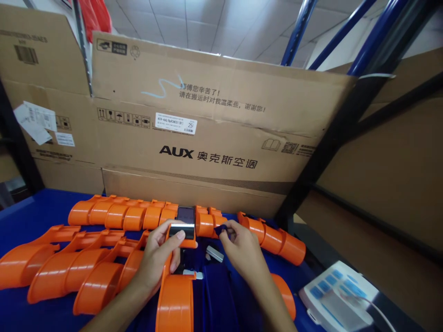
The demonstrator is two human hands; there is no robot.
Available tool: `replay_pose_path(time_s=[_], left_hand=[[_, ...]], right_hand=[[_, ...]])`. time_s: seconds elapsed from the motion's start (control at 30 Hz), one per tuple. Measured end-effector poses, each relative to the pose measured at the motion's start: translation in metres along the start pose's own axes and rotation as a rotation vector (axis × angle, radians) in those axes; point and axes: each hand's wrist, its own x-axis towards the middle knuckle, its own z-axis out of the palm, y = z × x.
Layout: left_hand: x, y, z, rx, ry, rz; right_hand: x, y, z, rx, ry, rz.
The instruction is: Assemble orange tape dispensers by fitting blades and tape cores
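My left hand (159,251) grips an orange plastic tape dispenser (175,297), its thumb resting on a black plate (187,232) with a pale toothed edge at the top end. The dispenser's round body hangs down towards me. To the right, my right hand (242,249) pinches a small dark blue piece (219,229) between thumb and fingers; its exact kind does not show. The two hands are a short way apart. Below and between them lie a small silvery metal strip (215,253) and another pale strip (194,274), partly hidden by the dispenser.
Orange dispensers stand in rows on the blue surface, at left (48,272), at the back (133,217) and at right (273,237). A phone-like dark object (186,214) stands behind my left hand. A white device with blue buttons (335,295) sits at right. Cardboard (214,133) walls the back.
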Motion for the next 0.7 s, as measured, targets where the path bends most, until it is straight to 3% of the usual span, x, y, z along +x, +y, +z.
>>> replay_pose_path(time_s=[0.37,0.7], left_hand=[[0.0014,-0.0018,-0.0006,0.03,-0.008,-0.015],[0.0012,-0.0023,0.0001,0.035,-0.012,-0.027]], right_hand=[[-0.0047,0.0067,0.0006,-0.085,-0.3,-0.017],[-0.0049,0.0064,0.0005,-0.129,-0.325,-0.021]])
